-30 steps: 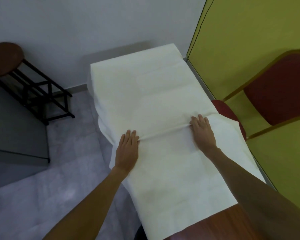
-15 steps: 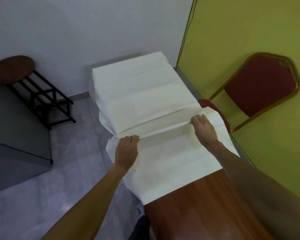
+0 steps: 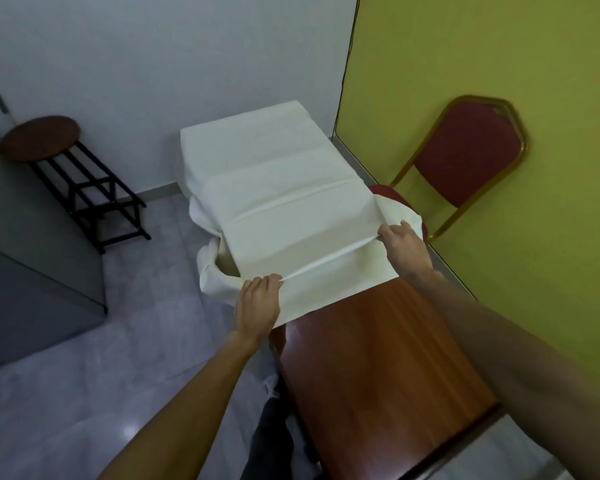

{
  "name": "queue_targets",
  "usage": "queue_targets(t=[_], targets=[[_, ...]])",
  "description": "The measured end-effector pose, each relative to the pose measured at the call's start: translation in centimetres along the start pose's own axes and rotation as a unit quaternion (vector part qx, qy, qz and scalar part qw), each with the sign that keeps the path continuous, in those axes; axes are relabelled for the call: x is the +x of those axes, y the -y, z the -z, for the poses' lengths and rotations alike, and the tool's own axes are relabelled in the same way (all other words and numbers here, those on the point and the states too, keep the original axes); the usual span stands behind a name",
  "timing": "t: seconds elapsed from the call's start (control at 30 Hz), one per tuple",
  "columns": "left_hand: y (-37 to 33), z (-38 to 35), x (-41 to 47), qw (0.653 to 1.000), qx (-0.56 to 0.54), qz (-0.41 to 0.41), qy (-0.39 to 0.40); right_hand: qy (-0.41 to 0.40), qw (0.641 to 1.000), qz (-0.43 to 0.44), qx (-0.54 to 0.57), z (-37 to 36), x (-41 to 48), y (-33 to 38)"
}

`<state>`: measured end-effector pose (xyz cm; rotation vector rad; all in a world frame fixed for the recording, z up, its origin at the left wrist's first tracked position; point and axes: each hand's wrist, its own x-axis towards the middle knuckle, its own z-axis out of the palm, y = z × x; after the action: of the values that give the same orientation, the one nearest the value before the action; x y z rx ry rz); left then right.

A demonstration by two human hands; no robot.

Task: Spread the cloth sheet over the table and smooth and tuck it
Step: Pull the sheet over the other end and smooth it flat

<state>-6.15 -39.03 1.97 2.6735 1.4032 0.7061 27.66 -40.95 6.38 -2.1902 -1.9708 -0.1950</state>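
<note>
I cannot see the far half of the long reddish-brown wooden surface [image 3: 378,368], which lies under the one cream cloth sheet [image 3: 278,188]; its near right corner is cut off by my forearm. My two hands pinch a raised fold: left hand [image 3: 258,303] with fingers [image 3: 262,284] clamped on the sheet, right hand [image 3: 404,249] likewise. One red chair with a gold frame [image 3: 465,157] stands against the yellow wall, partly covered by the sheet's right edge; one round dark wooden stool [image 3: 40,138] stands well apart at left.
</note>
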Motion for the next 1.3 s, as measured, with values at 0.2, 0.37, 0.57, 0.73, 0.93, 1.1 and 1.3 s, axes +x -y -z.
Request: queue_targets(t=[0.2, 0.37, 0.57, 0.73, 0.93, 1.1, 1.3], targets=[[-3.1, 0.0, -3.4, 1.000, -0.002, 0.004, 0.008, 0.012, 0.998, 0.038, -0.052, -0.7, -5.0, -2.1], [-2.9, -0.8, -3.0, 0.999, -0.013, 0.028, 0.026, 0.019, 0.996, 0.039, -0.082, -1.7, -5.1, -2.4], [0.4, -2.5, 1.0, 0.998, -0.002, 0.054, 0.033, 0.008, 0.998, 0.032, -0.056, -3.9, 0.2, -1.7], [4.2, -5.4, 4.5, 0.997, 0.008, 0.060, 0.052, 0.030, 0.999, 0.029, -0.032, -6.9, 5.3, -1.3], [8.5, -9.5, 7.4, 0.993, 0.011, 0.058, 0.101, 0.096, 0.995, -0.030, 0.001, -12.4, 9.5, -1.4], [9.5, -11.9, 7.6, 0.993, 0.001, 0.055, 0.107, 0.103, 0.992, -0.061, 0.049, -14.6, 9.2, -1.8], [8.5, -11.2, 6.6, 0.991, 0.011, 0.079, 0.111, 0.115, 0.989, -0.045, 0.083, -14.1, 8.3, -2.4]])
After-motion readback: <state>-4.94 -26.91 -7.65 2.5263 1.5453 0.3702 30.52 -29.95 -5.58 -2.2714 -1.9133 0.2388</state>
